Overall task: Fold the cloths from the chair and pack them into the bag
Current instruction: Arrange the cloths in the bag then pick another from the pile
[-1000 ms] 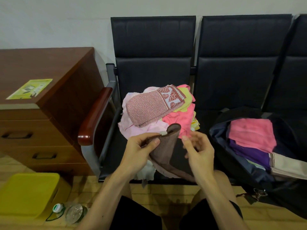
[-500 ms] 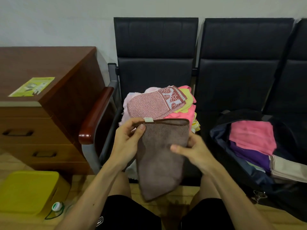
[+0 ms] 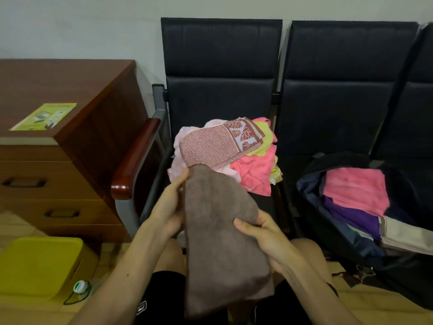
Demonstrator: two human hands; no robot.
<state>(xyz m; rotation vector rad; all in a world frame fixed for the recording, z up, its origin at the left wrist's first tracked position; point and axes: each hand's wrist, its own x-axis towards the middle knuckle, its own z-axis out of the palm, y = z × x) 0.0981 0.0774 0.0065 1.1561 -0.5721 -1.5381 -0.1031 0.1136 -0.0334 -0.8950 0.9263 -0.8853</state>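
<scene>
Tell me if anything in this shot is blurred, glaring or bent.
Head view: light soft and even; the brown cloth looks slightly smeared between the left hand and right hand; a small sheen on the armrest; chair backs lean at the right edge; the bag is dim inside.

Place: an office or waiting room, judging by the furniture.
Seating: a row of linked black padded chairs (image 3: 220, 66) with a wood-capped armrest (image 3: 133, 160), their backs against a plain pale wall (image 3: 70, 26).
Left of the chairs: a brown wooden drawer cabinet (image 3: 58, 160) with a green leaflet (image 3: 44, 116) on top.
Floor, front-left of the chairs: pale tiles (image 3: 14, 224), a yellow plastic box (image 3: 39, 266), and a capped bottle (image 3: 80, 287).
</scene>
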